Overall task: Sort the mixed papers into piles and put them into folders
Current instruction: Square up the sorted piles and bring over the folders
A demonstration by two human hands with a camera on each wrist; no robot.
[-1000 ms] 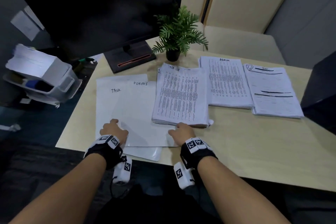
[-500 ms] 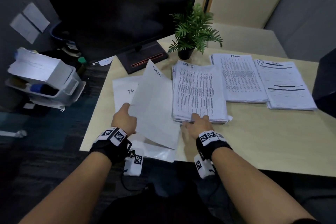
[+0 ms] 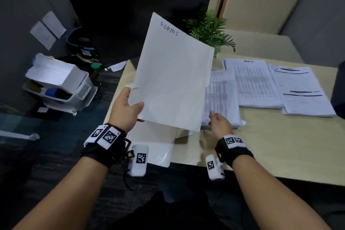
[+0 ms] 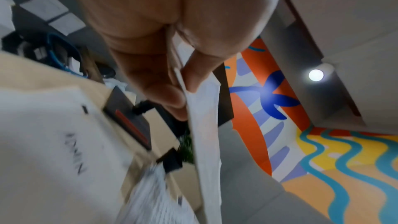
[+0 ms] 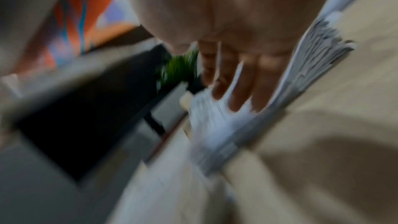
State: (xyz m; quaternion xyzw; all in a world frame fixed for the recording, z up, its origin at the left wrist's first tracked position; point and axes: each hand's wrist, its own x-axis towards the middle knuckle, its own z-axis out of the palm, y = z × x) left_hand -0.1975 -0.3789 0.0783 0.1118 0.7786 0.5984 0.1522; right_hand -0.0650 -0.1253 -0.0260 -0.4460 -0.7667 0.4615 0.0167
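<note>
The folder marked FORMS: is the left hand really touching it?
Touching. The left wrist view shows the left hand pinching the folder by its edge between thumb and fingers; the head view agrees.

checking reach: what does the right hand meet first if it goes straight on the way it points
The right hand would meet the near edge of the white printed paper stack at once; its fingers seem to touch it.
</note>
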